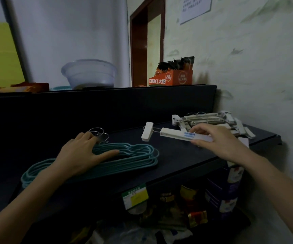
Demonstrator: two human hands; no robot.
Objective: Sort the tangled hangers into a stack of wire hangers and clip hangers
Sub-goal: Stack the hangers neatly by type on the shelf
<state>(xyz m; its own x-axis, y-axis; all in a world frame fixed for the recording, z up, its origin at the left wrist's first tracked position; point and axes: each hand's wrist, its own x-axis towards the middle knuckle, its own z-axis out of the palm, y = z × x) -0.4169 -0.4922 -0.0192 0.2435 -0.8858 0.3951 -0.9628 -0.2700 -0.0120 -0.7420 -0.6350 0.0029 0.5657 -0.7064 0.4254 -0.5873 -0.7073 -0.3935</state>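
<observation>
**Right hand.** The right hand [217,143] pinches the bar of a white clip hanger [177,135], thumb under the near edge and fingers curled over the far edge. The bar is held just above the shelf [177,155], roughly level. One clip [147,131] hangs at the bar's free left end on a thin wire. The far end of the bar is hidden by the hand.

**Left hand.** The left hand [82,152] lies flat on the wire stack [133,155], fingers straight and spread. It holds nothing; it presses the stack down. The fingertips reach the metal hooks [98,133], which are bunched together at the back.

**Task items.** The teal wire hangers lie nested in one flat stack at the left of the shelf. The clip pile [212,118] sits at the back right, against the wall, just behind the right hand. No loose tangle is visible between the two groups.

**Step in hand.** Judged from the layout, the held clip hanger is the item being sorted, and the sort appears close to done.

**Next move.**
1. Carry the clip hanger back and right to the clip pile.
2. Align the bar with the bars already there.
3. Keep the dangling clip clear of the protruding hooks in the pile; it is likely to snag.
4. Release only when the bar rests on the pile.

**Surroundings.** A bowl [89,73] and an orange box [174,78] stand on the upper ledge.
</observation>
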